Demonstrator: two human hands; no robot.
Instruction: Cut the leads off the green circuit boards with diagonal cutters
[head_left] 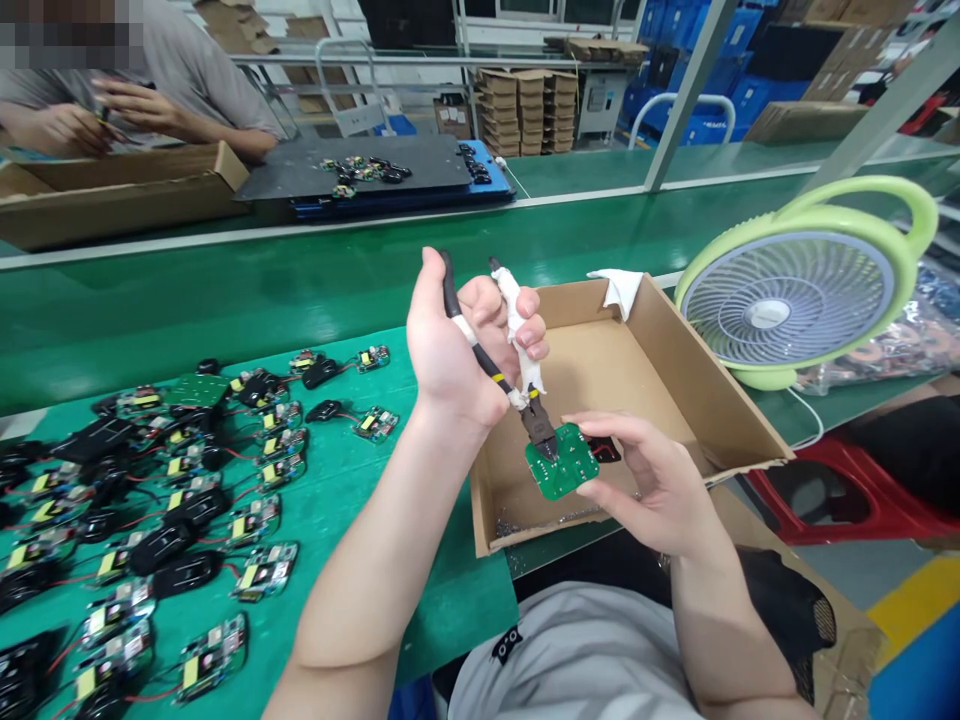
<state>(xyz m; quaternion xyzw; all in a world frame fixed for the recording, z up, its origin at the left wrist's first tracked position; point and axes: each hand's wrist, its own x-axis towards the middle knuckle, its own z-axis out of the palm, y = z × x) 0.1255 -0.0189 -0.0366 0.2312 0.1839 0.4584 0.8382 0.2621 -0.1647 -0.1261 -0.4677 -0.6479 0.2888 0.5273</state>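
Note:
My left hand (469, 345) is closed around the handles of a pair of cutting pliers (537, 425), one handle wrapped in white tape. The pliers' jaws point down and meet the face of a green circuit board (562, 478). Between thumb and fingers, my right hand (652, 475) grips that board by its edges. A dark part with a bit of red (606, 450) shows behind the board, partly hidden by my fingers. Both hands are over the near part of an open cardboard box (622, 370), with small clippings (544, 524) along its near inner edge.
Many circuit boards wired to black housings (187, 500) cover the green mat on the left. A green fan (787, 290) stands right of the box. Beyond the green divider (322, 275), another person's hands (142, 108) work above a cardboard box (120, 190). A red stool (832, 490) is at right.

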